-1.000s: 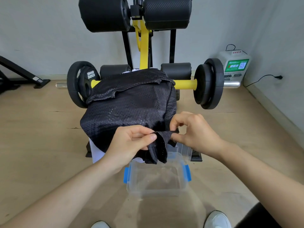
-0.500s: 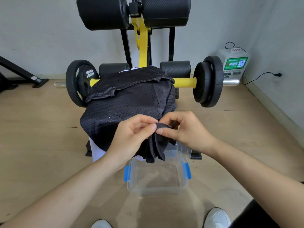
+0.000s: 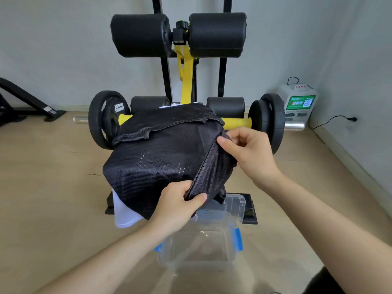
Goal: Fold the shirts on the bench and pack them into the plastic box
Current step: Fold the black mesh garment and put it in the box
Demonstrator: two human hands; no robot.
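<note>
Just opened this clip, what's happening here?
A person is working on a black mesh shirt draped over the bench. The left hand pinches its near hem and the right hand pinches the same edge further up. A white garment lies underneath. The plastic box on the floor holds nothing yet.

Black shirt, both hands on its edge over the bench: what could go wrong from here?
1. The white shirt lies under the black shirt and hangs off the end of the bench. Pulling the black one could drag it to the floor.
2. The left hand and right hand pinch only one edge. The rest drapes past the bench sides, so it may slide off and miss the box.
</note>
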